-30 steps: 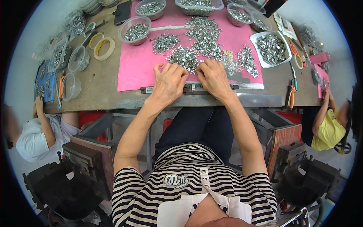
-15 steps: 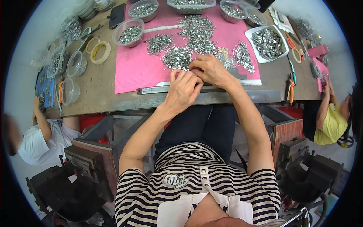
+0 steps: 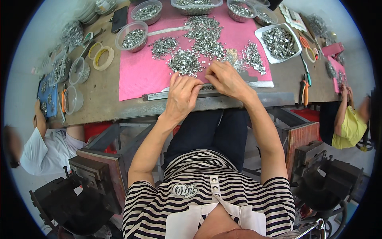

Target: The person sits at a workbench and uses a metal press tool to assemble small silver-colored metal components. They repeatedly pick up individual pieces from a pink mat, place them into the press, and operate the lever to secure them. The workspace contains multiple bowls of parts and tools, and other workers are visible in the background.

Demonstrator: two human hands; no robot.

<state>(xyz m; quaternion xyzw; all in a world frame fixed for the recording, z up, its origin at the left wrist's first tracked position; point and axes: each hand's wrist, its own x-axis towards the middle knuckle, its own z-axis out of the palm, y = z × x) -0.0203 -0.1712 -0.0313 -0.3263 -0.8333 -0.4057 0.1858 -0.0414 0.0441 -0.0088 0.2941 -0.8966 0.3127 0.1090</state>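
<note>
Small shiny metal pieces [image 3: 185,62] lie in loose heaps on a pink mat [image 3: 135,81]. Along the mat's near edge runs a long grey metal bar [image 3: 157,96], and a row of dark little parts shows on it between my hands. My left hand [image 3: 182,92] arches over the bar, its fingers bent and closed at the near side of a heap. Just right of it, my right hand [image 3: 227,79] is bent with thumb and fingertips together, close to the heap's right edge. Whatever either set of fingertips holds is hidden or too small to name.
Clear round tubs [image 3: 133,39] and a white square dish [image 3: 277,43] hold more metal pieces. Tape rolls [image 3: 103,58] lie to the left, orange-handled pliers [image 3: 304,91] to the right. A person in white sits left, another in yellow right; dark machines [image 3: 85,195] flank me.
My hands have moved apart, uncovering part of the bar and its row of small parts. The left hand shifted slightly left, the right slightly right.
</note>
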